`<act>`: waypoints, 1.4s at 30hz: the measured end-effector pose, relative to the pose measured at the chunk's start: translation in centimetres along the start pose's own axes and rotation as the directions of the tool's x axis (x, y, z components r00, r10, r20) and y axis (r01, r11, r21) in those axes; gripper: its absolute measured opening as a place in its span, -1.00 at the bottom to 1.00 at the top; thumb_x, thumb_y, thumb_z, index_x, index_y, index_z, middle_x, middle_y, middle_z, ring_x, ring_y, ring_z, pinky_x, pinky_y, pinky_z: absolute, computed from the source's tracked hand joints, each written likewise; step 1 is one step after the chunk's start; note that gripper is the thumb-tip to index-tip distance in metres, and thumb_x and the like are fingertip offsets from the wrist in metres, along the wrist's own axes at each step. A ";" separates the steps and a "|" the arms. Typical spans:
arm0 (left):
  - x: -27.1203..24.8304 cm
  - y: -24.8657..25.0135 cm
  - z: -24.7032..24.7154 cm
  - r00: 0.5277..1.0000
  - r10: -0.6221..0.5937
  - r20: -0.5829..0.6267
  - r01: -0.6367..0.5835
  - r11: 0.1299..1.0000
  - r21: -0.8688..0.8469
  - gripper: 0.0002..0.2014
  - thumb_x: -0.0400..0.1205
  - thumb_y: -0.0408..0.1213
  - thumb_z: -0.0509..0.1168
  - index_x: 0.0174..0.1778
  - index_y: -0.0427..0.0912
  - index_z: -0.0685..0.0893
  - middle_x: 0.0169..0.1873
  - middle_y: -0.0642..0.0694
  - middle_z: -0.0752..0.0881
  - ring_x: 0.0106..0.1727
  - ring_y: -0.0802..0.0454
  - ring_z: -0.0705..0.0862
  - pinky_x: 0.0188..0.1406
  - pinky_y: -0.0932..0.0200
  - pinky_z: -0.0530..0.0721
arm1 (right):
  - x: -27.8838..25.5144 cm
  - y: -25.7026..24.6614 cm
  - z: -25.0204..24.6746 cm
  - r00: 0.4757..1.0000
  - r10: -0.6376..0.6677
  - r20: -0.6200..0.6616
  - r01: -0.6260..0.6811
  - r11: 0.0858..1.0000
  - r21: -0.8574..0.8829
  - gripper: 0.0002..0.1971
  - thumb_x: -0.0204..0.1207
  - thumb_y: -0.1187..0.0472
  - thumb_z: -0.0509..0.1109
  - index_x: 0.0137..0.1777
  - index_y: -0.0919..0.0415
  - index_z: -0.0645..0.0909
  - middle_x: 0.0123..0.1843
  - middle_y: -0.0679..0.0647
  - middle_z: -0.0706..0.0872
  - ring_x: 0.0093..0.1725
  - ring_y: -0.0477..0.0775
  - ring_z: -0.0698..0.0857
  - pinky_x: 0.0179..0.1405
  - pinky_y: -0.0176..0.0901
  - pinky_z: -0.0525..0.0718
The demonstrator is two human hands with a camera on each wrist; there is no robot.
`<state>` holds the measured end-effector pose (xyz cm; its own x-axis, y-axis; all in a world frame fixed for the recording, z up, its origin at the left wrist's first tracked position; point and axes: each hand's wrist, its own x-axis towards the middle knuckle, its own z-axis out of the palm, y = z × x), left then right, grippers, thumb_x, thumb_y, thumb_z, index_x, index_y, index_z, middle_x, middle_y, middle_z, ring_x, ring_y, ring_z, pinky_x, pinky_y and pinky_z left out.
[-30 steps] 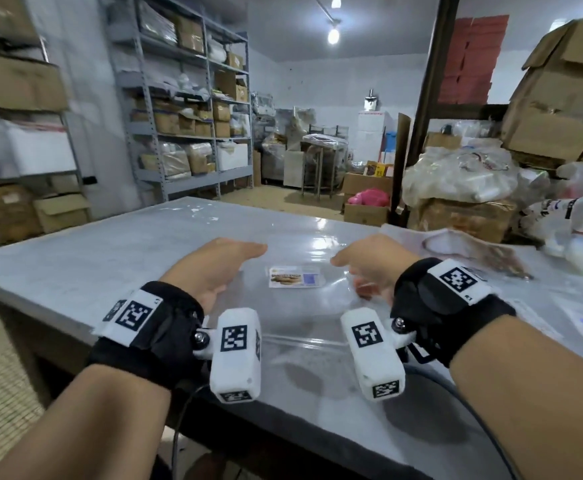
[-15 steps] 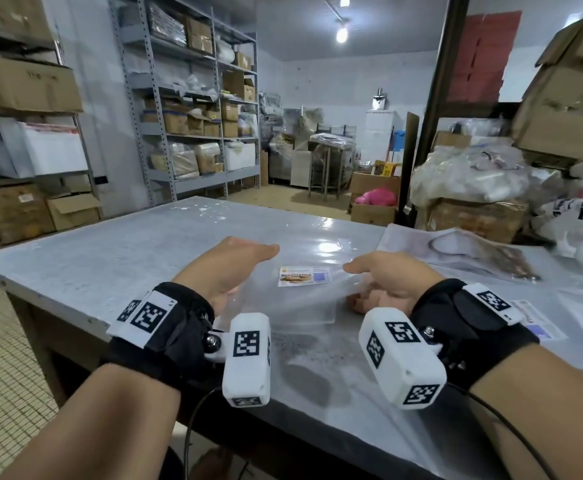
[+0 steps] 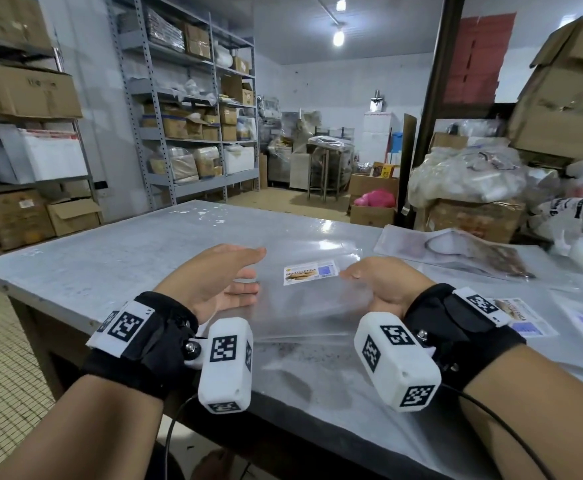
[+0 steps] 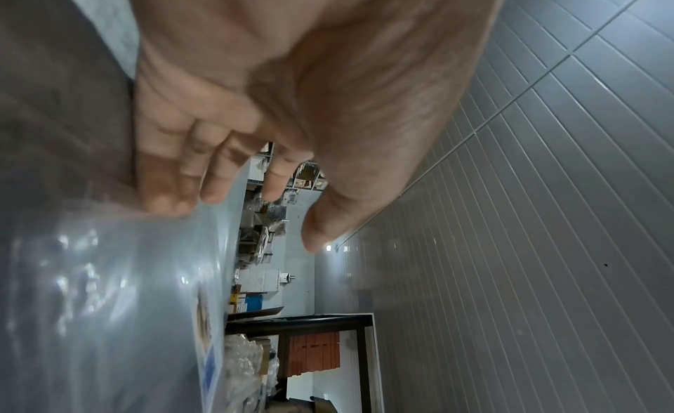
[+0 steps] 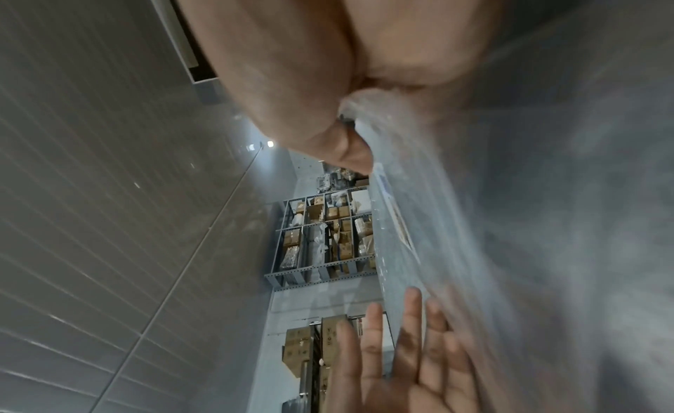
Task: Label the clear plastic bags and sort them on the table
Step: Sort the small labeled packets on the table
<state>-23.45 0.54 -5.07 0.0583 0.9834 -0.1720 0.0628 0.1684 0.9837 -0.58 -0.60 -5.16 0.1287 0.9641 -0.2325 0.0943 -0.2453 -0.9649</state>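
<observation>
Pinching right edge of clear bag with right hand – bag lifting just off counter, label facing up. Left hand hovering at left edge – grip slack, fingers straight, holding nothing.

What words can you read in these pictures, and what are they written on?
"BISKUT LENGA": my best reading of the bold line on the label stuck to the clear plastic bag; its smaller print is too small to read.
Loose labels on the table by the right hand: same design, blurred, unreadable.
Box on the shelf: faint print, unreadable.
Wrist markers: square codes, no words.
</observation>
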 end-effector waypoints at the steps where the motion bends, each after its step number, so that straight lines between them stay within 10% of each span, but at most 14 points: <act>1: -0.1 0.0 -0.1 1.000 -0.004 0.005 0.004 1.000 -0.023 -0.62 0.62 -0.10 0.50 0.29 -0.12 0.59 0.24 -0.29 0.69 0.12 -0.23 0.80 -0.07 0.00 0.79 | -0.2 0.1 -0.2 0.999 -0.021 -0.032 0.019 0.997 -0.074 -0.83 0.68 0.37 0.27 0.11 0.44 0.65 0.03 0.28 0.66 -0.14 0.24 0.68 -0.28 -0.18 0.65; 4: 0.2 -0.3 -0.3 0.999 0.008 -0.035 -0.010 0.999 -0.037 -0.64 0.62 -0.11 0.50 0.24 -0.14 0.60 0.25 -0.28 0.68 0.14 -0.21 0.75 0.03 0.00 0.76 | -0.5 0.4 -0.9 0.998 0.000 -0.066 -0.005 0.997 -0.071 -0.93 0.63 0.44 0.28 -0.01 0.40 0.61 -0.04 0.22 0.60 -0.29 0.13 0.56 -0.61 -0.34 0.52; 8: 0.4 -0.3 -0.5 0.996 0.034 -0.083 -0.036 0.999 -0.020 -0.69 0.65 -0.12 0.48 0.22 -0.16 0.61 0.24 -0.27 0.66 0.26 -0.11 0.69 0.20 0.04 0.71 | -0.2 -0.3 -1.4 0.997 -0.058 -0.054 0.058 0.998 0.012 -0.89 0.67 0.44 0.27 -0.05 0.27 0.56 -0.05 0.15 0.60 -0.17 0.06 0.57 -0.50 -0.20 0.60; 11: 0.0 0.0 -0.5 0.999 -0.008 0.043 0.013 0.993 -0.115 -0.62 0.70 -0.13 0.41 0.29 -0.34 0.63 -0.05 -0.24 0.79 -0.08 -0.10 0.80 -0.13 0.03 0.80 | 0.0 -0.7 -1.3 0.990 -0.139 -0.002 0.136 0.970 0.203 -0.84 0.66 0.47 0.25 0.08 0.28 0.62 0.12 0.30 0.74 -0.03 0.19 0.70 -0.28 -0.12 0.71; 14: -0.3 -0.2 -0.4 0.970 -0.064 0.233 0.111 0.974 -0.198 -0.43 0.72 0.08 0.26 0.37 -0.41 0.65 0.09 -0.36 0.79 0.10 -0.34 0.78 0.33 -0.30 0.69 | -0.1 -0.6 -1.3 0.983 -0.175 0.052 0.146 0.924 0.353 -0.66 0.66 0.50 0.19 0.28 0.18 0.65 0.19 0.28 0.81 0.09 0.29 0.76 -0.26 -0.05 0.80; 16: -0.3 -0.3 -0.4 0.961 -0.039 0.272 0.105 0.967 -0.233 -0.27 0.70 0.27 0.13 0.42 -0.37 0.65 0.12 -0.34 0.74 0.10 -0.29 0.73 0.29 -0.23 0.66 | -0.3 -0.6 -1.4 0.977 -0.187 0.105 0.139 0.924 0.355 -0.61 0.65 0.50 0.18 0.32 0.16 0.65 0.22 0.30 0.80 0.16 0.33 0.76 -0.25 -0.01 0.81; 19: -0.5 0.3 -0.6 0.981 0.029 0.190 0.043 0.930 -0.364 -0.17 0.62 0.34 0.16 0.47 -0.40 0.52 -0.06 -0.24 0.67 -0.14 -0.09 0.62 -0.17 0.06 0.64 | -0.6 -0.4 -1.1 0.974 -0.178 0.138 0.130 0.945 0.301 -0.50 0.64 0.51 0.18 0.52 0.16 0.55 0.23 0.30 0.79 0.10 0.22 0.74 -0.33 -0.04 0.78; 22: -0.5 0.3 -0.6 0.993 0.088 0.084 -0.045 0.908 -0.417 -0.50 0.64 0.09 0.36 0.21 -0.33 0.61 -0.03 -0.30 0.61 -0.09 -0.12 0.56 -0.13 0.04 0.61 | -0.9 -0.3 -1.1 0.968 -0.183 0.172 0.133 0.954 0.270 -0.37 0.65 0.50 0.25 0.70 0.11 0.32 -0.11 0.06 0.85 -0.06 0.03 0.75 -0.37 -0.15 0.74; 25: -0.8 0.1 -0.8 0.988 0.088 0.126 -0.031 0.918 -0.396 -0.63 0.74 -0.05 0.29 0.13 -0.35 0.71 -0.01 -0.32 0.77 0.04 -0.26 0.81 -0.03 -0.04 0.79 | -1.6 -0.5 -1.0 0.953 -0.190 0.237 0.123 0.955 0.269 -0.58 0.67 0.52 0.24 0.31 0.00 0.56 -0.44 -0.16 0.80 -0.31 -0.12 0.80 -0.40 -0.29 0.73; 29: -0.8 0.2 -0.7 0.998 0.017 0.064 0.012 0.909 -0.417 -0.78 0.76 -0.24 0.30 0.06 -0.36 0.73 -0.34 -0.17 0.78 -0.45 0.00 0.78 -0.54 0.26 0.72 | -1.4 0.0 -0.8 0.952 -0.143 0.271 0.093 0.978 0.188 -0.62 0.65 0.49 0.29 0.24 -0.02 0.60 -0.20 0.00 0.89 0.05 0.07 0.81 -0.04 -0.05 0.76; 31: -0.6 0.2 -0.3 1.000 -0.010 -0.017 0.001 0.891 -0.455 -0.85 0.75 -0.27 0.33 0.01 -0.30 0.71 -0.39 -0.06 0.68 -0.53 0.14 0.68 -0.63 0.37 0.62 | -1.3 0.1 -0.6 0.968 -0.103 0.230 0.058 0.979 0.194 -0.76 0.63 0.43 0.37 0.19 0.13 0.65 -0.12 0.10 0.88 -0.08 0.07 0.83 -0.16 -0.03 0.80; 35: -0.5 0.3 -0.3 0.993 0.011 -0.116 -0.073 0.833 -0.549 -0.86 0.76 -0.33 0.32 0.06 -0.36 0.69 -0.32 -0.09 0.82 -0.45 0.21 0.78 -0.52 0.40 0.70 | -1.5 -0.1 -0.6 0.971 -0.014 0.237 -0.058 0.954 0.293 -0.82 0.64 0.12 0.42 -0.04 0.25 0.65 -0.41 0.08 0.68 -0.58 0.05 0.67 -0.56 -0.18 0.66; 38: -0.3 0.2 -0.1 0.990 0.031 -0.140 -0.109 0.796 -0.595 -0.65 0.77 -0.26 0.31 0.40 -0.40 0.63 0.19 -0.21 0.79 0.19 -0.02 0.79 0.29 -0.01 0.75 | -1.3 -0.3 -1.1 0.968 -0.049 0.244 -0.060 0.905 0.422 -0.68 0.52 0.01 0.49 0.06 0.27 0.70 -0.27 0.09 0.74 -0.39 0.10 0.74 -0.34 -0.14 0.72; 42: -0.9 0.6 0.5 0.987 0.057 -0.148 -0.137 0.777 -0.614 -0.77 0.84 -0.24 0.17 0.06 -0.30 0.65 -0.14 -0.25 0.87 -0.05 -0.18 0.85 -0.20 -0.04 0.83 | -1.5 -0.6 -1.5 0.963 -0.140 0.230 0.000 0.853 0.522 -0.43 0.35 -0.07 0.52 0.27 0.29 0.71 0.06 0.08 0.78 -0.20 0.16 0.76 -0.12 0.00 0.66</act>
<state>-22.92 -0.25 -4.40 -0.0859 0.9907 -0.1059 -0.5713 0.0381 0.8198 0.68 -2.00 -4.01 -0.1166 0.9863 -0.1166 -0.4348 -0.1562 -0.8869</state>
